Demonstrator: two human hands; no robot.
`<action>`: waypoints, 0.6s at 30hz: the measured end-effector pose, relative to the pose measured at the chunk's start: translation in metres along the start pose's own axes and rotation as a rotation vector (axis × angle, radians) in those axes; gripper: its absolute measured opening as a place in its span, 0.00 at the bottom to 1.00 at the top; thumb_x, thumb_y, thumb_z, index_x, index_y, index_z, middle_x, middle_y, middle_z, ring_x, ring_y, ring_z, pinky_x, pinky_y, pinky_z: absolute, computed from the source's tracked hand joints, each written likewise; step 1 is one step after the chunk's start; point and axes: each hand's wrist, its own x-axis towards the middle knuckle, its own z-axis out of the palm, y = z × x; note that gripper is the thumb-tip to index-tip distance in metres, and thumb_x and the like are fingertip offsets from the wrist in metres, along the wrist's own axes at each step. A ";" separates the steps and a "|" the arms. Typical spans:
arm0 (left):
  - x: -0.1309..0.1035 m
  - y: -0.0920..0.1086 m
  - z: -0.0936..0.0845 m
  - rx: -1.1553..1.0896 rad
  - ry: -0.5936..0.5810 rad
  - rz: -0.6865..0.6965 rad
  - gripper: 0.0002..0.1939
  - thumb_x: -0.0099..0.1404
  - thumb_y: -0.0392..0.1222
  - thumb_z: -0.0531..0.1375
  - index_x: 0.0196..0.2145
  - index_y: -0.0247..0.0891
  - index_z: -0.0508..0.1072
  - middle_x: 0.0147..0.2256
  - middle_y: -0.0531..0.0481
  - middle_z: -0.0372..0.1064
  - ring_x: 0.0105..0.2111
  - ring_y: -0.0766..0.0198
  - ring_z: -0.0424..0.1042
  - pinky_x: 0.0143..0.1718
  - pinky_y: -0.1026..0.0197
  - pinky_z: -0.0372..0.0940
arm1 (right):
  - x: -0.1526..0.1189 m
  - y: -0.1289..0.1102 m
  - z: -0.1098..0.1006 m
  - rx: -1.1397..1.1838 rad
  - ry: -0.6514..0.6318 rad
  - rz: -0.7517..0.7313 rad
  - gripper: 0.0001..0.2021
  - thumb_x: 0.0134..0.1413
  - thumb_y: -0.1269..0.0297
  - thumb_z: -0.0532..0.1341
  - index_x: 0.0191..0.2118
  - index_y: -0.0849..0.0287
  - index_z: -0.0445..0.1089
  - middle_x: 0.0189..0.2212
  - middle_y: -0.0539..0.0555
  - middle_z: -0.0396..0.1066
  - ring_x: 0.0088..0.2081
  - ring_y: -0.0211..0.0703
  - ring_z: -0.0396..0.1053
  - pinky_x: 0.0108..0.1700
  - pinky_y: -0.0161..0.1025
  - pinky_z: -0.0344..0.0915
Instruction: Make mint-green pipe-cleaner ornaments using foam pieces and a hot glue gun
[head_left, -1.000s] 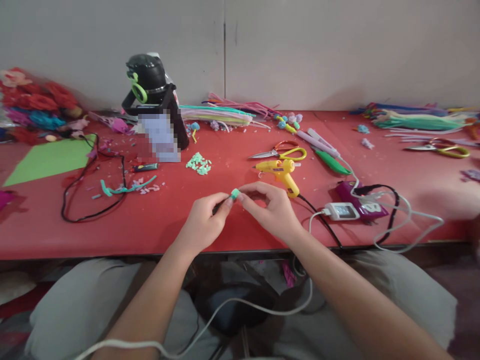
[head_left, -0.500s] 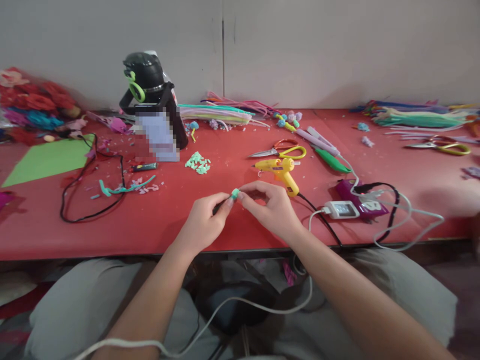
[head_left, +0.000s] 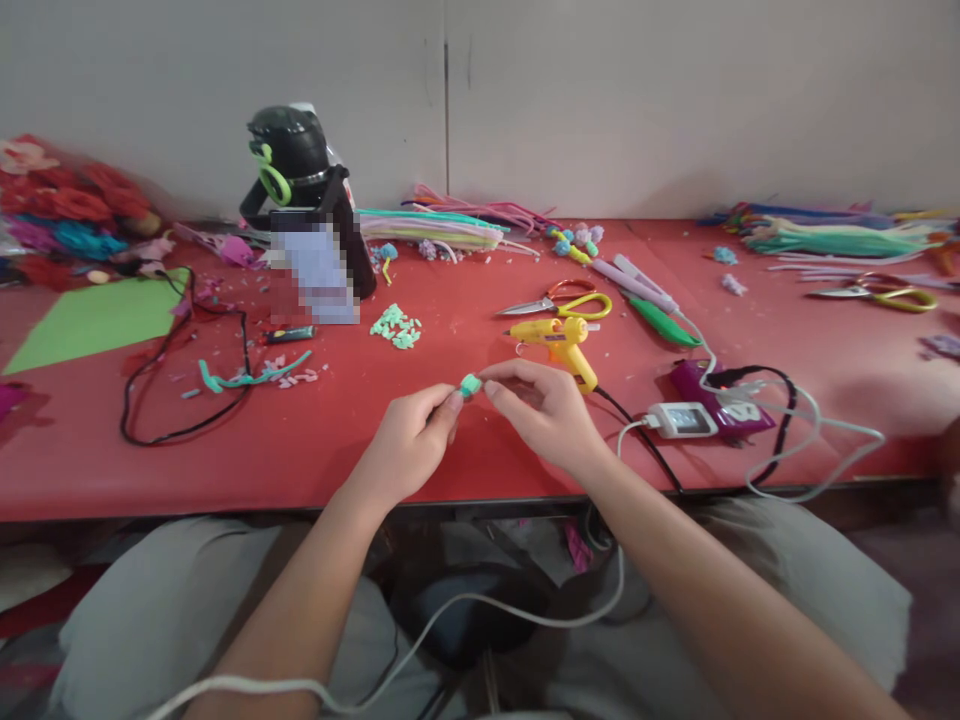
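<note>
Between the thumb and index finger of my left hand (head_left: pixel 412 440) is a small mint-green fuzzy piece (head_left: pixel 470 385), held just above the red table. My right hand (head_left: pixel 544 415) meets it from the right, thumb and index fingertips drawn together at its edge. How firmly those right fingertips grip is too small to tell. Behind my hands lies a loose pile of short mint-green snippets (head_left: pixel 397 326). A yellow hot glue gun (head_left: pixel 559 342) rests just beyond my right hand, and scissors (head_left: pixel 562 299) with red and yellow handles lie behind it.
A black bottle (head_left: pixel 300 150) stands at the back left, a blurred screen before it. Pipe cleaners (head_left: pixel 442 228) lie along the wall. A lilac straightener-like tool (head_left: pixel 637 283), a green tool (head_left: pixel 664 320) and a white cabled device (head_left: pixel 684 420) lie right. A black cable (head_left: pixel 131 400) loops left.
The right fingertips have shifted slightly right, so more of the mint-green piece shows. My left hand keeps its pinch nearly unmoved.
</note>
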 end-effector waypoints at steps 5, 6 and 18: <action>-0.001 -0.003 0.000 -0.132 -0.057 -0.019 0.14 0.77 0.52 0.52 0.43 0.40 0.69 0.25 0.56 0.67 0.27 0.64 0.66 0.33 0.60 0.58 | 0.002 0.001 -0.004 0.172 -0.096 -0.001 0.14 0.57 0.62 0.66 0.48 0.58 0.76 0.41 0.56 0.80 0.43 0.45 0.78 0.47 0.43 0.75; -0.001 -0.004 0.000 -0.141 -0.058 -0.018 0.14 0.77 0.52 0.52 0.44 0.40 0.69 0.26 0.56 0.68 0.27 0.64 0.66 0.33 0.61 0.58 | 0.002 0.001 -0.005 0.187 -0.112 0.000 0.13 0.57 0.62 0.66 0.48 0.58 0.76 0.41 0.55 0.80 0.43 0.44 0.78 0.48 0.44 0.74; 0.005 -0.009 -0.002 -0.196 0.018 0.184 0.16 0.78 0.49 0.53 0.35 0.39 0.71 0.31 0.52 0.70 0.33 0.65 0.69 0.38 0.62 0.63 | -0.002 -0.005 -0.007 0.243 -0.132 -0.076 0.10 0.59 0.62 0.69 0.46 0.57 0.77 0.36 0.53 0.79 0.39 0.41 0.77 0.46 0.42 0.74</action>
